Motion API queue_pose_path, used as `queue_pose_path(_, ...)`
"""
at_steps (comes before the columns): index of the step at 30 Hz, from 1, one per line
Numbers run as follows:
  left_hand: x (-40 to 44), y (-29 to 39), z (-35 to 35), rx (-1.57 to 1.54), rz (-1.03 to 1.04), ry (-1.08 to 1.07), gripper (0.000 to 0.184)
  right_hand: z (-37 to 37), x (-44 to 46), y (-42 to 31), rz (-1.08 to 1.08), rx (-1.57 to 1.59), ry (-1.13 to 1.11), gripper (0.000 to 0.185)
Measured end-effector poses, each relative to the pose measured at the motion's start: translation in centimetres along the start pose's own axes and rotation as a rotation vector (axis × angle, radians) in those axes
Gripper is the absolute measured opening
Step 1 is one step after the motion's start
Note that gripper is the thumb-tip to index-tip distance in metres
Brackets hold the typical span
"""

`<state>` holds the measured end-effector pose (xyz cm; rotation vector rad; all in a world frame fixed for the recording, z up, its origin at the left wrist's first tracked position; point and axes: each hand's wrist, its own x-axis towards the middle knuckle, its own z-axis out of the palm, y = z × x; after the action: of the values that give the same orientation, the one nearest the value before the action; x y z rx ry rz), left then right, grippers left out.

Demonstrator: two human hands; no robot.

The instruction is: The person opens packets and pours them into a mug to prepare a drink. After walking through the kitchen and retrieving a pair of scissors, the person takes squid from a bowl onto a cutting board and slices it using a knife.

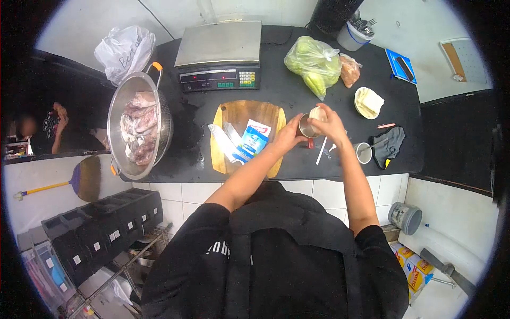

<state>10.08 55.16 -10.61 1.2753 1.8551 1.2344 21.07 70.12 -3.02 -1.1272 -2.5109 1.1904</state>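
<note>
Above the counter, just right of the wooden cutting board (220,154), my left hand (288,136) is wrapped round a small metal cup (306,127), its mouth tilted toward me. My right hand (330,126) is closed on a pale round piece (317,114) against the cup's far rim; its kind is unclear. On the board lie a knife (223,142) with a wide blade and a blue-and-white packet (254,139). Below the cup are a red object (311,143), mostly covered, and a thin white stick (321,151).
To the left stands a colander (167,122) of raw meat, with a digital scale (218,53) behind. A bag of green vegetables (313,61), a bowl of a white block (368,102), a mug (363,153) and a dark cloth (390,146) occupy the right side.
</note>
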Motion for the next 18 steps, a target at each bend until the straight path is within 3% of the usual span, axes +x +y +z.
queue_pose_path(1,0.0,0.0,-0.5,0.004,0.001,0.003,0.087,-0.8,0.1,-1.0,0.063,0.271,-0.013,0.073)
queue_pose_path(2,-0.3,0.0,-0.9,0.140,0.034,0.052,0.086,-2.1,-0.2,-1.8,0.210,0.332,0.022,0.075)
queue_pose_path(4,-1.3,0.7,-3.1,0.285,0.052,0.117,0.084,-2.3,2.3,2.8,0.244,0.063,0.082,0.080)
queue_pose_path(5,-1.8,1.9,-5.3,0.543,-0.042,0.143,0.078,-1.8,2.8,5.0,0.230,0.069,0.075,0.080)
queue_pose_path(6,-2.3,2.5,-7.0,0.803,-0.140,0.170,0.073,-0.9,3.0,6.9,0.207,-0.118,0.085,0.086)
queue_pose_path(7,-2.7,2.2,-7.9,0.818,-0.150,0.186,0.073,-0.5,3.1,7.8,0.176,-0.304,0.095,0.092)
queue_pose_path(8,-3.2,1.5,-8.8,0.771,-0.378,0.132,0.062,-0.4,2.8,7.5,0.198,-0.281,0.029,0.091)
queue_pose_path(9,-3.9,0.4,-9.9,0.712,-0.610,0.093,0.052,0.2,2.6,8.7,0.086,-0.373,0.083,0.091)
queue_pose_path(11,-5.5,-7.7,-9.3,0.645,-0.505,0.033,0.029,-0.8,2.2,6.7,-0.135,-0.361,0.188,0.077)
queue_pose_path(12,-6.2,-9.4,-8.8,0.583,-0.382,0.223,0.019,-1.4,1.8,4.4,-0.095,-0.312,0.271,0.066)
queue_pose_path(13,-6.7,-7.2,-9.7,0.520,-0.389,0.196,0.017,-1.4,1.5,2.9,-0.126,-0.374,0.412,0.056)
queue_pose_path(14,-7.4,-6.9,-9.6,0.336,-0.369,0.316,0.017,-1.0,0.6,0.6,-0.260,-0.385,0.571,0.048)
queue_pose_path(16,-8.8,-2.4,-12.0,0.163,-0.300,0.238,0.023,0.2,-1.9,-5.7,-0.499,-0.197,0.497,0.038)
queue_pose_path(18,-10.1,0.2,-13.9,0.027,-0.350,0.191,0.019,3.3,-4.8,-10.7,-0.609,0.036,0.097,0.035)
